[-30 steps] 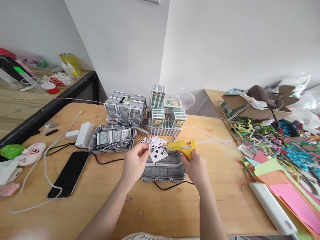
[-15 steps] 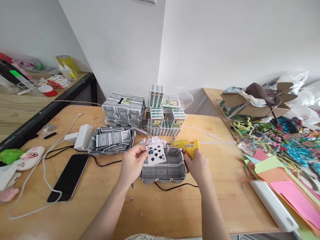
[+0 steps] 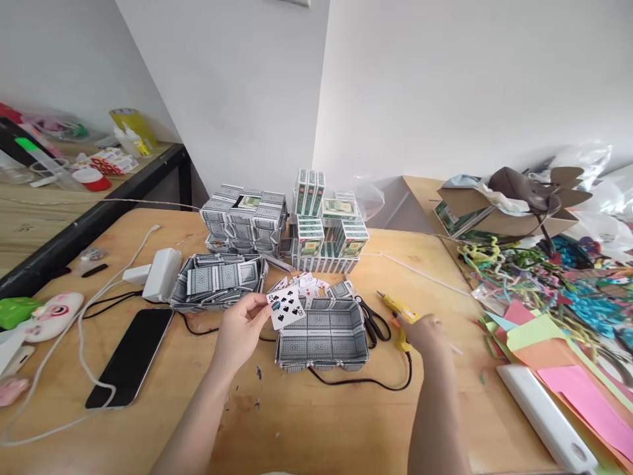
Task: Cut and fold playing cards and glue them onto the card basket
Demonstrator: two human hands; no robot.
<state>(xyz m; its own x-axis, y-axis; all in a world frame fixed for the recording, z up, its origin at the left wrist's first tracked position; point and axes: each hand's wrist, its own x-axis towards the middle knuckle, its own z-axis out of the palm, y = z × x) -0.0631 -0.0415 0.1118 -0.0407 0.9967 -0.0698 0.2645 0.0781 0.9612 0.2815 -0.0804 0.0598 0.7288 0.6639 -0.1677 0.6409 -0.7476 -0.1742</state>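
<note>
My left hand (image 3: 242,330) pinches an eight of spades playing card (image 3: 285,310), face toward me, with a dark blob near its left edge. The card is held just above the left rear corner of an open box made of grey-backed cards (image 3: 321,333). To the right of this box, my right hand (image 3: 426,333) grips the body of a yellow glue gun (image 3: 395,305) low at the table. Its nozzle points away to the left and its handle shows below the hand. Black scissors (image 3: 374,324) lie between box and gun. Loose playing cards (image 3: 309,285) lie behind the box.
A second card box (image 3: 222,300) filled with cards stands left, with a larger card structure (image 3: 244,218) and stacked card packs (image 3: 326,227) behind. A phone (image 3: 131,359) and white cable are at left. Pipe cleaners (image 3: 524,277), coloured paper (image 3: 568,376) and a white tool (image 3: 546,419) are at right.
My right hand has moved right and lowered the glue gun from the box's edge toward the table, uncovering the scissors. My left hand has shifted left with the card.
</note>
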